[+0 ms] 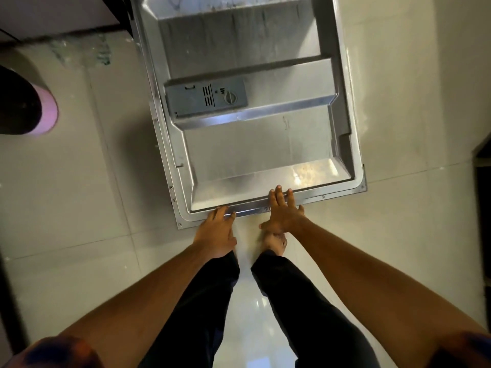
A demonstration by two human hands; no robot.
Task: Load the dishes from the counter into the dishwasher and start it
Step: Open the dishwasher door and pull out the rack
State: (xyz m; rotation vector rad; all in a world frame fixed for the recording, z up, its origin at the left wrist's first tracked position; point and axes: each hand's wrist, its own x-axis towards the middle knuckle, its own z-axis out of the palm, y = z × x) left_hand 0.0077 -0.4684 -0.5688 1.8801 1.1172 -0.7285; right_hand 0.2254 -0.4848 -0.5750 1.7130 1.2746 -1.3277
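Far left, a round bin (26, 102) with a pink rim and dark inside sits on the pale tiled floor (79, 181), partly cut off by the frame edge. Above it is the dark front of a cabinet (61, 11), with a smeared wet-looking patch on the tiles below it. Centre frame, the dishwasher door (252, 160) is dropped fully open and lies flat, steel inner face up, hinge side away from the person. A grey detergent dispenser (206, 98) is set in the door's left half, its round cap (230, 98) at the right end; the lid looks closed. Only the door shows; the racks and tub are out of frame. At the door's near edge the left hand (216, 232) lies palm down with fingers loosely straight, fingertips (225, 209) touching the rim near the left corner, nothing gripped. Just beside it, the right hand (283, 216) is flat and spread, its fingers (278, 193) reaching over the rim onto the inner lip, pressing or resting and holding nothing. Both bare forearms run down to the bottom corners. Between them are dark trouser legs (202, 301), and a bare foot (275, 243) stands on the tile directly under the right hand. Far right, a dark unit (482, 208) stands at the frame edge, well apart from the door.
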